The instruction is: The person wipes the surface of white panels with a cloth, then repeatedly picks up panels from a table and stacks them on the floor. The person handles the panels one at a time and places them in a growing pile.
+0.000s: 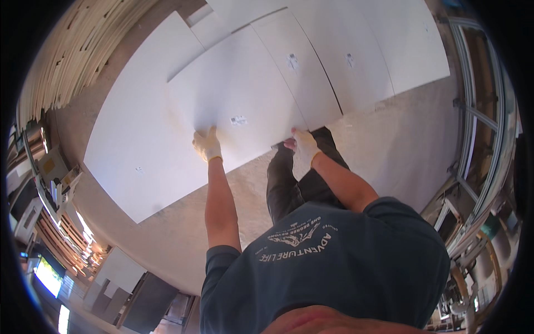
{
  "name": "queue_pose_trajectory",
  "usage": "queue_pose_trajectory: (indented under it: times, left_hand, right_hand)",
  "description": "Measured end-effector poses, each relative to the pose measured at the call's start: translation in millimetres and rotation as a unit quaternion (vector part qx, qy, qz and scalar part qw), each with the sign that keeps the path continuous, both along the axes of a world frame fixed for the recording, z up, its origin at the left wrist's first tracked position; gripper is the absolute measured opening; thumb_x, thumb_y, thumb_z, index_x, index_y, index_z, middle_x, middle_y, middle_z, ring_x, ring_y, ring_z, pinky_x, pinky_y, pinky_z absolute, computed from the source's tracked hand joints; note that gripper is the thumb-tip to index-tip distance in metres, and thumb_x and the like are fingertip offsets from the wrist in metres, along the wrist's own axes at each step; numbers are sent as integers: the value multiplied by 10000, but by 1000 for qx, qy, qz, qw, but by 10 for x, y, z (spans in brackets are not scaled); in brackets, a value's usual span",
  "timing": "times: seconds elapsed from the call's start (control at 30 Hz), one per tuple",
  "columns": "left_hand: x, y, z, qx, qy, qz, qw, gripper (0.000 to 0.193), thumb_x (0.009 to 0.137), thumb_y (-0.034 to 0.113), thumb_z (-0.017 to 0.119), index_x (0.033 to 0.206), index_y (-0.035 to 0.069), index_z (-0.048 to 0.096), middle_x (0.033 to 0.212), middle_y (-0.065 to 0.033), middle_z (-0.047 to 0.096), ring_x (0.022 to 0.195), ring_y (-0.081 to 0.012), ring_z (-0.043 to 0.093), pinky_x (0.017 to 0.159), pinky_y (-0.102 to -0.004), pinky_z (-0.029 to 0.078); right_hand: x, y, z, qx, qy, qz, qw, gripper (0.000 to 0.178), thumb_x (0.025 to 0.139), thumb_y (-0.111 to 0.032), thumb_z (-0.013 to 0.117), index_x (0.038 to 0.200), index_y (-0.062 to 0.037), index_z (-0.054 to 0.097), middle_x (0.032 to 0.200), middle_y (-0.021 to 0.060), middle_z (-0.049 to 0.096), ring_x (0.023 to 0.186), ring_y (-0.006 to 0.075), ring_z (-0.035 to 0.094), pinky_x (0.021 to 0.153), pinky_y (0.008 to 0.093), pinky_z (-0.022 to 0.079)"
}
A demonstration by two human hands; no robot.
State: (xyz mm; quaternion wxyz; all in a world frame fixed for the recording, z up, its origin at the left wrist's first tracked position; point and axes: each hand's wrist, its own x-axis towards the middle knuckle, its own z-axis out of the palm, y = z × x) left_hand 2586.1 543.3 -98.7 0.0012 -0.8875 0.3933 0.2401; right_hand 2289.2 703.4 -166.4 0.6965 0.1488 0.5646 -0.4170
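Large white flat panels lie spread and partly overlapping on the floor before me. My left hand (207, 145), in a pale work glove with a yellow cuff, rests on the white panel (245, 83), its thumb apart from its fingers. Beside it a small printed label (238, 120) is stuck to the panel. My right hand (305, 146), gloved too with bare fingertips showing, is closed at that panel's near edge, close to my knees. The undersides of the panel and some of the right fingers are hidden.
A wide white panel (130, 145) extends to the left, and further panels (361, 44) lie to the right. Stacked boards (78, 50) stand at the far left. A metal frame (473, 72) runs along the right. Board offcuts (119, 267) lean at the lower left.
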Motion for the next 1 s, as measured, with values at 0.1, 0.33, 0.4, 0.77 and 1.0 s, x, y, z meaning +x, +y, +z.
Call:
queue_pose_trajectory:
  times: [0.1,0.33,0.4,0.77,1.0]
  left_hand:
    - [54,1,35,-1,21,-31,999,722,848,425,788,1419,39,572,1390,-231,572,1271,-412,588,1040,-506,508]
    - [267,33,-3,-49,109,-90,989,646,857,381,778,1327,-38,633,1327,-246,655,1190,-398,650,1029,-452,506]
    - [291,54,-54,-56,119,-101,986,641,857,381,775,1309,-53,639,1303,-259,673,1177,-403,658,1026,-455,507]
    - [967,195,-171,-58,251,-139,956,595,935,320,721,1378,-46,565,1281,-237,670,1167,-379,654,1015,-449,505]
    - [1123,1709,-319,97,-86,-409,903,242,915,226,531,794,55,651,815,-180,697,763,-353,671,717,-491,515]
  right_hand:
    - [-97,120,43,-26,-10,38,999,297,1048,-333,626,1214,-89,592,1200,99,666,1176,295,641,1004,488,526]
    - [-353,-80,86,-57,-14,-201,978,372,1073,-380,554,1311,-95,575,1384,87,603,1291,282,566,1111,466,435]
    - [-488,-224,51,-178,69,-289,938,427,1074,-379,547,1377,-78,554,1418,92,591,1302,272,562,1115,432,438]
    - [-772,-284,-231,-82,145,-87,982,510,1037,-410,626,1439,-118,512,1356,85,622,1230,272,596,1070,495,465]
    - [-1133,596,-268,-113,272,536,791,318,980,-378,564,1024,-113,734,806,85,688,667,193,622,569,429,494]
